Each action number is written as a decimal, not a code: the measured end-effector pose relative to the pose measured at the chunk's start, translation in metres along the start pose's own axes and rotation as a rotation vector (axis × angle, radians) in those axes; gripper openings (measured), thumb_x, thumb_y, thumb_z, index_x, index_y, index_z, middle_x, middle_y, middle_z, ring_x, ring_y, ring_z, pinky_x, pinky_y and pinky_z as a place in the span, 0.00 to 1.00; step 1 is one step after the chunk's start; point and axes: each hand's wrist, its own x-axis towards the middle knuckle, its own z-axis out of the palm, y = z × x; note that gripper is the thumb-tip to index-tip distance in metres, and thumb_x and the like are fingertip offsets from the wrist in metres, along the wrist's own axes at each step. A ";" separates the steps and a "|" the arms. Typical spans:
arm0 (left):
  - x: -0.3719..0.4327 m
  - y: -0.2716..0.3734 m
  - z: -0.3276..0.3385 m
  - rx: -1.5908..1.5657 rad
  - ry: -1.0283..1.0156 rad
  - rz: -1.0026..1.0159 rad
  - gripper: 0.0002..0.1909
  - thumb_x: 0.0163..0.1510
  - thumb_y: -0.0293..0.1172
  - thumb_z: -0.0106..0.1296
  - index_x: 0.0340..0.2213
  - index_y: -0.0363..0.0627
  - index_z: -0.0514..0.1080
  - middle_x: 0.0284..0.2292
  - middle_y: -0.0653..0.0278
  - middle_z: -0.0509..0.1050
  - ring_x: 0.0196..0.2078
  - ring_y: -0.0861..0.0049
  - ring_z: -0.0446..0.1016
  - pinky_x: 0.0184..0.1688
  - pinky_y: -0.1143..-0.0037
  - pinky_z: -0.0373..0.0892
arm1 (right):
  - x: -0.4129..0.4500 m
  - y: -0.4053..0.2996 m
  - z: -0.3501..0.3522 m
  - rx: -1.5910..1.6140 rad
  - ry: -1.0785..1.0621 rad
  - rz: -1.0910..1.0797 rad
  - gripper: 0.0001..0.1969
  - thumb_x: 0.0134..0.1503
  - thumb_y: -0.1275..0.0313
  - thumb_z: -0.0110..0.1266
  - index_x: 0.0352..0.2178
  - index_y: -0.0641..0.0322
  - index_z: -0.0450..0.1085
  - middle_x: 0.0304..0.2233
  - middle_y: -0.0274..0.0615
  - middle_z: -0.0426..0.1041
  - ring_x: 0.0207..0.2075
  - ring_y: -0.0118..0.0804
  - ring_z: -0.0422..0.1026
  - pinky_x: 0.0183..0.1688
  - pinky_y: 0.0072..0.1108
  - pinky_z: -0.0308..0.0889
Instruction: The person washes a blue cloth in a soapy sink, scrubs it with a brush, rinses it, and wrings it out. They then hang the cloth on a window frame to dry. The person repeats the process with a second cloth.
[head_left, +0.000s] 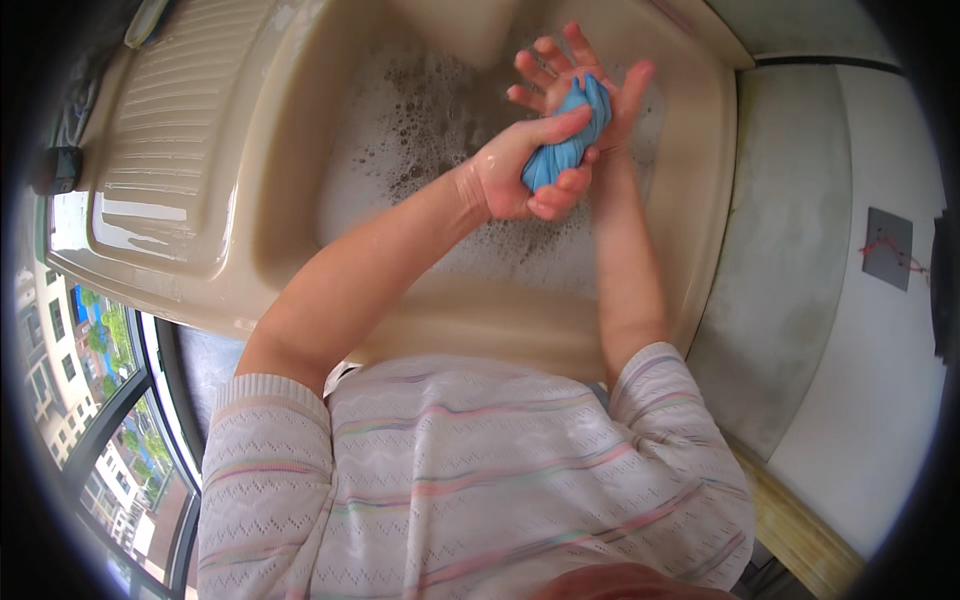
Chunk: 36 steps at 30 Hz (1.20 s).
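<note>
A blue cloth (568, 152), twisted into a wet-looking bundle, is held in my left hand (517, 161), thumb across its top and fingers curled around its lower side. My right hand (581, 64) is just beyond it, palm turned up and fingers spread. The cloth's far end lies over that palm, seemingly touching it, and hides part of it. Both hands are above the beige basin (675, 225) of a laundry sink, which holds cloudy, soapy water (450, 120) with foam and bubbles.
A ribbed washboard surface (161, 112) adjoins the basin on the left, with a small dark object (58, 171) at its outer edge. A window (112, 420) is at lower left. Along the right runs a pale wall (787, 225) bearing a grey plate (887, 247) with a red cord.
</note>
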 end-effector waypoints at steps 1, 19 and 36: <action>-0.002 -0.001 0.000 -0.184 -0.140 -0.024 0.22 0.49 0.53 0.40 0.28 0.42 0.60 0.13 0.68 0.60 0.09 0.83 0.53 0.10 0.83 0.47 | 0.005 0.012 0.008 0.131 -0.233 -0.028 0.35 0.47 0.42 0.38 0.46 0.60 0.57 0.37 0.44 0.62 0.46 0.53 0.59 0.46 0.43 0.57; -0.005 0.000 0.024 0.341 0.401 0.254 0.10 0.35 0.22 0.47 0.11 0.44 0.56 0.10 0.67 0.57 0.08 0.82 0.52 0.11 0.80 0.44 | 0.021 -0.004 0.061 -0.496 0.492 0.240 0.10 0.55 0.64 0.39 0.24 0.57 0.59 0.07 0.25 0.48 0.06 0.20 0.48 0.10 0.16 0.53; 0.039 -0.022 -0.079 1.318 1.237 0.515 0.16 0.34 0.38 0.55 0.24 0.38 0.69 0.18 0.58 0.71 0.17 0.77 0.70 0.20 0.79 0.65 | 0.036 0.054 -0.080 -1.109 0.929 -0.015 0.11 0.53 0.66 0.38 0.20 0.58 0.58 0.07 0.34 0.53 0.05 0.32 0.53 0.07 0.24 0.53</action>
